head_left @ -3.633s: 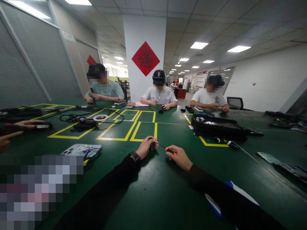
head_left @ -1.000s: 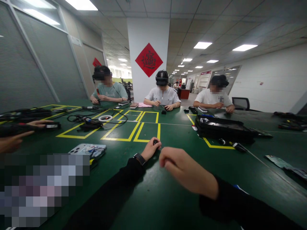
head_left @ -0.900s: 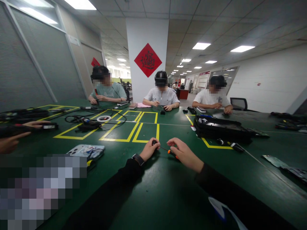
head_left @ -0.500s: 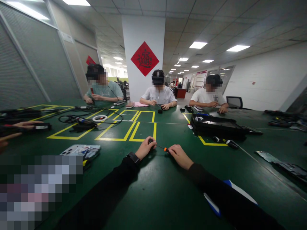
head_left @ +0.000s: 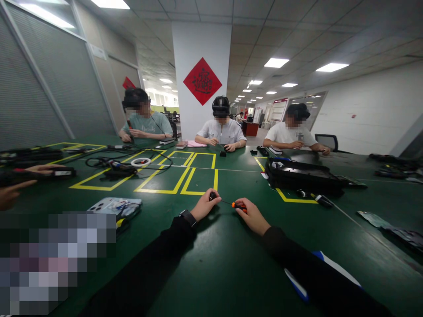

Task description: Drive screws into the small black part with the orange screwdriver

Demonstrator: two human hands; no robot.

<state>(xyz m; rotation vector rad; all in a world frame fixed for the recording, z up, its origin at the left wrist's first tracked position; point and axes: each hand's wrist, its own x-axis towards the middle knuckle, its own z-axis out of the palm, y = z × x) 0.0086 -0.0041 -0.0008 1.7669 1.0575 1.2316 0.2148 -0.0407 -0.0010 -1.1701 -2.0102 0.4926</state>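
My left hand (head_left: 206, 206) is closed round a small black object (head_left: 212, 196) above the green table (head_left: 211, 246). To its right, my right hand (head_left: 253, 216) grips the orange and black handle of a screwdriver (head_left: 239, 206). The thin shaft points left, and its tip reaches the black object or the fingers beside it; the exact contact is too small to tell.
A black tray (head_left: 302, 174) lies at the right, with a black tool (head_left: 324, 200) near it. Cables (head_left: 114, 167) and a white ring (head_left: 140, 162) are at the left. A clear package (head_left: 115, 206) lies nearer. Several people sit round the table; another person's hand (head_left: 16, 193) shows at far left.
The view has shifted slightly, so the scene sits further right. More of the screwdriver's handle now shows as my right hand's fingers have shifted on it. My left hand still holds the black object.
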